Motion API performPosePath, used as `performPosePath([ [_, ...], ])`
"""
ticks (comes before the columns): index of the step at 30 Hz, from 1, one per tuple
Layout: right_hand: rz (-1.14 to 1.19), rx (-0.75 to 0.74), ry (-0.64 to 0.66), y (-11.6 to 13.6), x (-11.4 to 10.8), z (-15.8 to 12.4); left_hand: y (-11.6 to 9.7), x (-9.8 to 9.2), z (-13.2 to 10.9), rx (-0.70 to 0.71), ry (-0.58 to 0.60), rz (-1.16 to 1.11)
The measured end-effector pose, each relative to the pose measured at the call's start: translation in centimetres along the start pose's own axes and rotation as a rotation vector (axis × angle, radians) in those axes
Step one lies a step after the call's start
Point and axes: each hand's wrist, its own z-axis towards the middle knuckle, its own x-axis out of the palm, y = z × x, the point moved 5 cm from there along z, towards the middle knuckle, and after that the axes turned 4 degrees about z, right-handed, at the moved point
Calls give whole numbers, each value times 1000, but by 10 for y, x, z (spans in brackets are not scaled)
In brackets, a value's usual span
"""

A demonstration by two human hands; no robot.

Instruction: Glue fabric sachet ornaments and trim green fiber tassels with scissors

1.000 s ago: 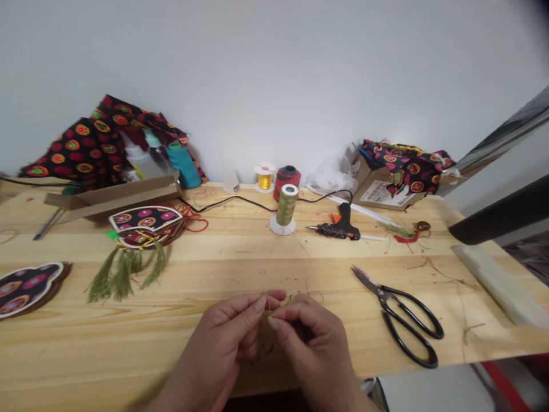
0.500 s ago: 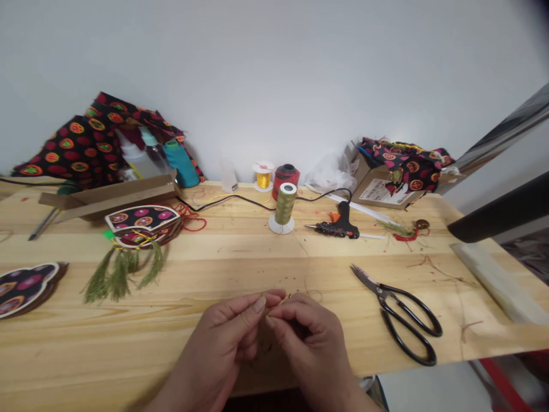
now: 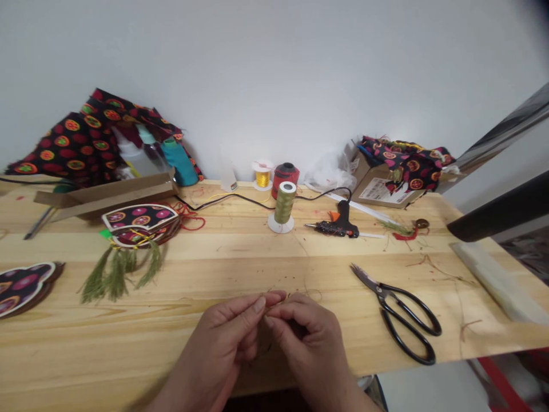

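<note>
My left hand (image 3: pixel 227 335) and my right hand (image 3: pixel 309 337) meet at the near edge of the wooden table (image 3: pixel 240 257), fingertips pinched together on a fine olive-green thread (image 3: pixel 306 280). That thread runs up the table toward the olive thread spool (image 3: pixel 284 206) standing on a white base. What sits between the fingertips beyond the thread is too small to make out. Both hands are closed in a pinch.
Black scissors (image 3: pixel 398 312) lie to the right. A black glue gun (image 3: pixel 337 226), a red spool (image 3: pixel 285 174) and a gold spool (image 3: pixel 262 174) stand further back. A patterned ornament with green tassels (image 3: pixel 128 240) lies left, another ornament (image 3: pixel 23 283) at the far left. Cardboard boxes with patterned fabric (image 3: pixel 107 137) sit along the wall.
The hands stay pinched in the same place with only tiny finger shifts. The view has drifted slightly, nudging objects on the left further left.
</note>
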Motion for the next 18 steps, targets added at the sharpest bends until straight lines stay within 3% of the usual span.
performPosePath([
  [11, 43, 28, -15, -3, 1, -1, 1, 4, 0, 13, 18, 4],
  [18, -152, 14, -38, 11, -15, 3, 1, 1, -1, 23, -10, 43],
])
